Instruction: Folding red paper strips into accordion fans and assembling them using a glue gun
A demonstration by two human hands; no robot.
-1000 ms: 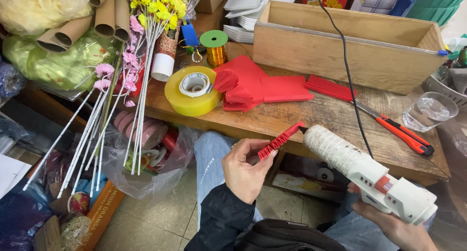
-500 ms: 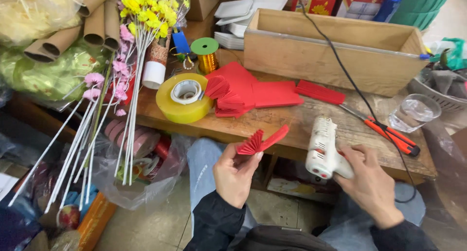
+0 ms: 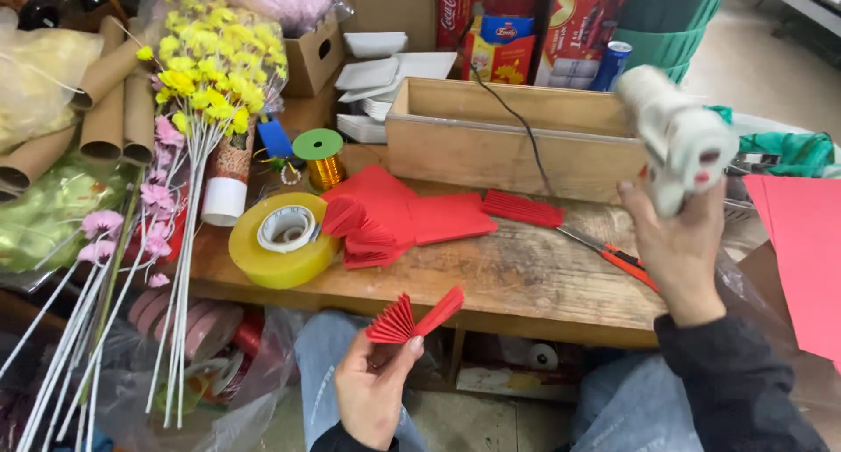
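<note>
While the left hand (image 3: 372,391) stays low in front of the worn wooden table (image 3: 526,281), it pinches a small red pleated paper fan (image 3: 410,319) between thumb and fingertips, the folds spread open on the left side and one strip sticking out straight toward the upper right. Over on the other side, the right hand (image 3: 679,246) is lifted well above the table edge and closed around the grip of a white glue gun (image 3: 676,137), which looks blurred; its black cord (image 3: 517,123) trails back across the long open wooden box (image 3: 517,141) at the rear of the table. On the tabletop lie a heap of red folded paper pieces (image 3: 394,220), some fanned out, and just beside them a flat red pleated strip (image 3: 523,209). An orange-handled utility knife (image 3: 618,259) rests near the right hand, below it. Toward the left sits a thick roll of yellowish clear tape (image 3: 279,240), with a spool of gold wire under a green cap (image 3: 321,157) behind it. Bunches of yellow and pink artificial flowers (image 3: 206,75) on white stems lean over the table's left end, next to brown cardboard tubes (image 3: 105,110). A red sheet (image 3: 802,250) shows at the far right.
</note>
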